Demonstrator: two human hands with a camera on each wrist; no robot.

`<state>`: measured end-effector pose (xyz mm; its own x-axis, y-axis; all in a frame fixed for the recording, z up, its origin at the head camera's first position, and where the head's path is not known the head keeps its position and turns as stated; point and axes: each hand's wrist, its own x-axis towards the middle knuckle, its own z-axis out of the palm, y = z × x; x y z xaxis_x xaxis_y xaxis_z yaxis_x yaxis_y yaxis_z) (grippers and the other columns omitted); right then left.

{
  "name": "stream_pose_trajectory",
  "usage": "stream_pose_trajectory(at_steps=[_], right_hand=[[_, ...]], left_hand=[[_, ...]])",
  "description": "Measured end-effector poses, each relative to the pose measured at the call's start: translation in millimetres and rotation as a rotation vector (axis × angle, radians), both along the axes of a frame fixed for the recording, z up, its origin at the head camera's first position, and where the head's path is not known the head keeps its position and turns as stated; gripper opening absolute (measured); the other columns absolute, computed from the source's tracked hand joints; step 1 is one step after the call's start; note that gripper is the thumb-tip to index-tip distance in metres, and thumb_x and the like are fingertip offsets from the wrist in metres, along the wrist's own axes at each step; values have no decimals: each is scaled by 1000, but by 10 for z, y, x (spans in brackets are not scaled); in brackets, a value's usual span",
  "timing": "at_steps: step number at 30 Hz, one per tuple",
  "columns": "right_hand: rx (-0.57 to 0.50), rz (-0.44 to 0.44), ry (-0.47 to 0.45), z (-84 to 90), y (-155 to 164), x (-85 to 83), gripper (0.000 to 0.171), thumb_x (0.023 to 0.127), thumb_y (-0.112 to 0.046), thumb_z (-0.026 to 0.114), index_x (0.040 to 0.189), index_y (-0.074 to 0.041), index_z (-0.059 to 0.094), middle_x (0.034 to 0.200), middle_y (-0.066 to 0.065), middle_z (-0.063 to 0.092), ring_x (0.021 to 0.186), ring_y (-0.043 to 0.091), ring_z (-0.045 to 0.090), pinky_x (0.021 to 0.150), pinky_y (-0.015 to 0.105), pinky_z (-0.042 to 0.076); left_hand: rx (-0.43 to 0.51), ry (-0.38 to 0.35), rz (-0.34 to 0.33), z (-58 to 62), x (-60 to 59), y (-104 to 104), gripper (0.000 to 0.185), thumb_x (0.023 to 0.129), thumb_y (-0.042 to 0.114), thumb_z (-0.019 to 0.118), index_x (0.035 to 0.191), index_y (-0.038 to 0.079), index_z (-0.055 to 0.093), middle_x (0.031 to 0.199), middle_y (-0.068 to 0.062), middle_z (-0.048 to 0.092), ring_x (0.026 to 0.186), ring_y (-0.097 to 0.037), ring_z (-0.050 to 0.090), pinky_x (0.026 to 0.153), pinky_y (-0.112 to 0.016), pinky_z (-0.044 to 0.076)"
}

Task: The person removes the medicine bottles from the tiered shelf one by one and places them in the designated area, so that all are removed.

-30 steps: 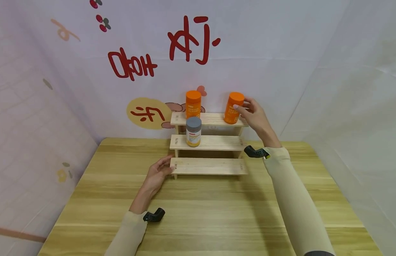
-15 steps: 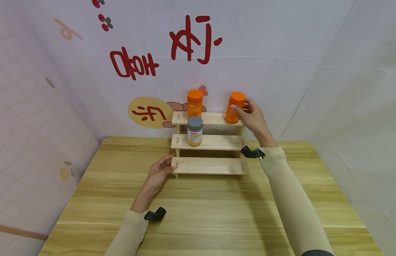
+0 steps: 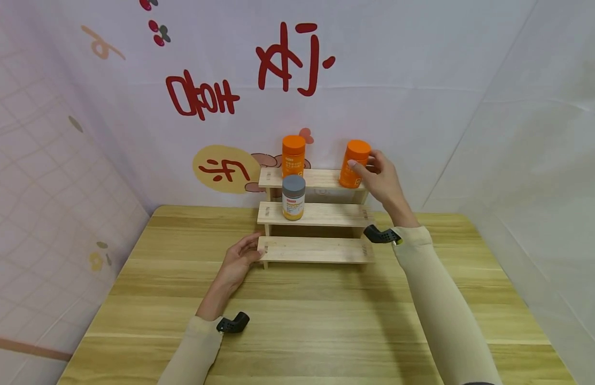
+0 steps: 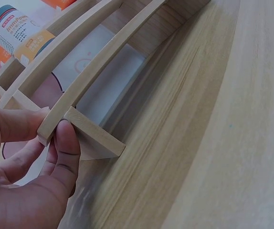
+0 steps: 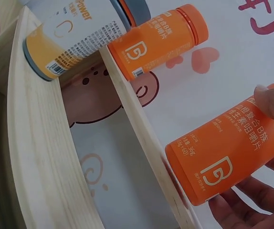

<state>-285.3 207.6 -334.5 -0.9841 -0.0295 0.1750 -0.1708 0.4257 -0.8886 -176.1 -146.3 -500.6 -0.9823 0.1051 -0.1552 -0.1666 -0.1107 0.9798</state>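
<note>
My right hand (image 3: 383, 179) grips an orange bottle (image 3: 354, 166) at the right end of the top step of a small wooden rack (image 3: 316, 249). In the right wrist view, the thumb lies on its front near the cap and the fingers curl behind; its base is right at the shelf edge, slightly tilted. My left hand (image 3: 237, 262) pinches the left end of the lowest step, thumb and fingers on either side of the board. Another orange bottle (image 3: 293, 155) stands at the top step's left. A grey-capped white and yellow bottle (image 3: 293, 199) stands on the middle step.
The rack stands near the back of a wood-grain table (image 3: 307, 331). Close behind rises a white backdrop (image 3: 398, 96) with red characters and printed pictures, which also hangs along both sides. Black wrist cameras (image 3: 233, 323) sit at both cuffs.
The view has shifted slightly. The right hand keeps its grip on the orange bottle, which stays at the top step's right end; the left hand stays on the lowest step.
</note>
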Motion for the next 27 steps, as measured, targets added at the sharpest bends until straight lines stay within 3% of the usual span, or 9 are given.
stream_pose_trajectory(at_steps=[8,14,27], right_hand=[[-23,-18,18,26,104,158,65,94,-55,68,147,-22,49,141,12,60,127,28,57,112,51,45],[-16,-38,47,49,179,253,62,95,-54,68,146,-24,49,140,9,60,125,24,55,105,45,45],[-15,-100,76,-22,412,387,58,95,-54,67,144,-27,52,142,10,60,120,19,54,105,45,43]], left_hand=[[27,-8,0,-4,10,23,59,96,-9,60,152,3,46,141,-25,51,104,-13,61,77,-21,57],[22,1,4,-6,-10,12,59,96,-9,60,152,0,44,140,-25,51,104,-13,61,78,-20,57],[25,1,7,-21,-14,2,59,96,-7,62,152,2,46,141,-26,51,102,-12,63,78,-21,58]])
